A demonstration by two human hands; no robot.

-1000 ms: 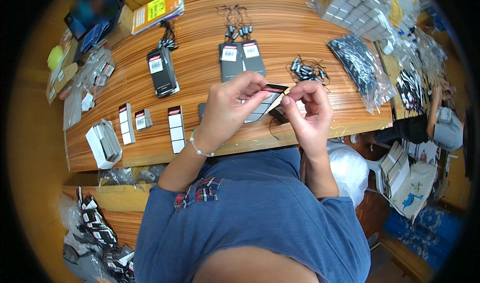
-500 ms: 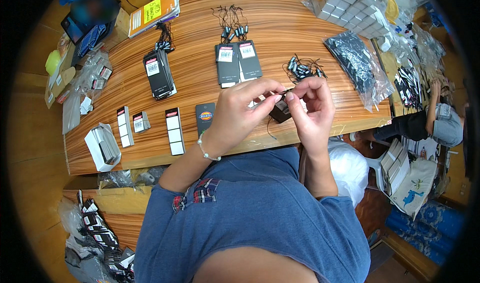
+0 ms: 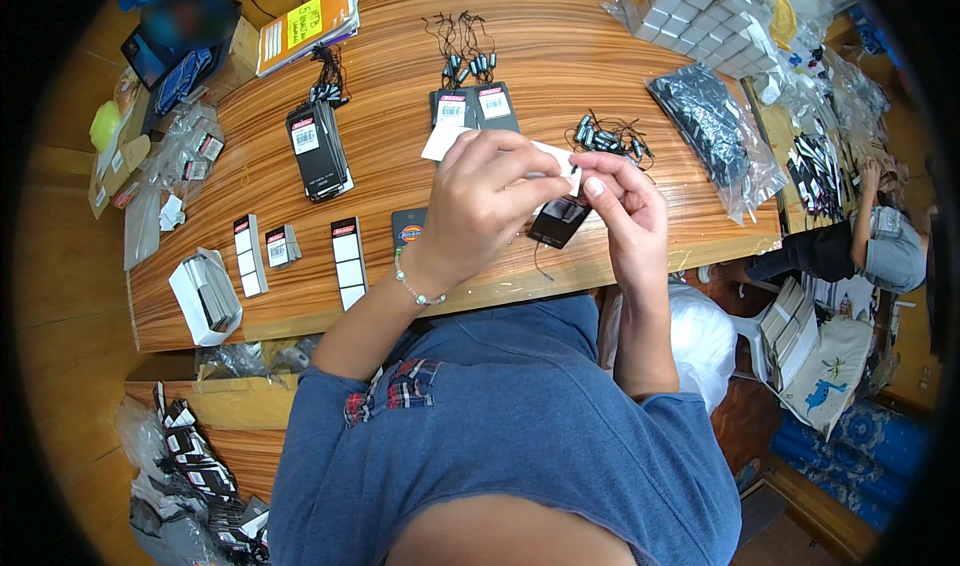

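Observation:
My left hand (image 3: 490,196) is closed on a hang tag (image 3: 445,142), its white side up, one part showing left of the knuckles and the other end by my right fingers. My right hand (image 3: 625,201) pinches a short bit of black cord (image 3: 576,170) at that end; the fingertips partly hide it. Just below the hands is a black tag (image 3: 560,222), with a thin cord trailing toward the table's front edge. Beyond them lie two dark tags with white stickers (image 3: 494,106) and a small heap of black cords with shiny toggles (image 3: 603,141).
A stack of black tags (image 3: 322,171) with cords is at the left. Sticker strips (image 3: 347,256), a small white box of cards (image 3: 206,291) and a dark tag with a round emblem (image 3: 408,228) line the front. A plastic bag (image 3: 715,131) lies right; another person (image 3: 890,246) is beyond.
The hang tag has come up into clear sight, its white side now spanning both hands. My left hand has turned, its back more upward; my right hand stays near the same spot.

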